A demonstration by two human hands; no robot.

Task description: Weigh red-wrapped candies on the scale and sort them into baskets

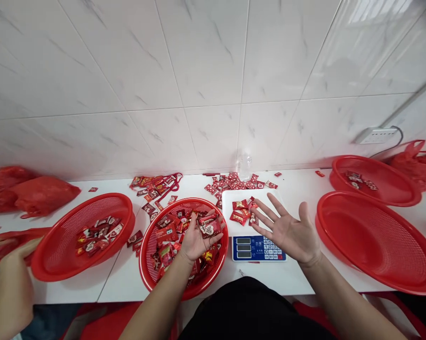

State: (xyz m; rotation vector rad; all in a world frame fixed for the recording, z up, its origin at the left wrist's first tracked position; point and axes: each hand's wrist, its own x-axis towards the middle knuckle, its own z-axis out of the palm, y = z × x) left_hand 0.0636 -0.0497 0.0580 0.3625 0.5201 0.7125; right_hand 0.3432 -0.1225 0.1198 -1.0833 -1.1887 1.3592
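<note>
My left hand point(192, 240) is palm up over a red basket point(144, 264) full of wrapped sweets. On its palm and fingers rests a dark red sweet packet point(210, 229) with white lettering, and a brighter red wrapper shows behind it. My right hand point(290, 231) is turned palm up with fingers spread and holds nothing. It hovers at the right side of a kitchen-type scale, beside the white weighing plate point(228, 225). Several red sweets point(238, 216) lie on that plate, partly hidden behind my right fingers. The blue keypad panel point(248, 255) faces me.
Loose small packets point(234, 181) and a clear bottle point(246, 165) are by the wall. Red baskets stand left point(43, 264) and right point(326, 245), another point(407, 196) behind. Red bags point(43, 191) lie far left. A co-worker's hand point(21, 255) touches red plastic at left.
</note>
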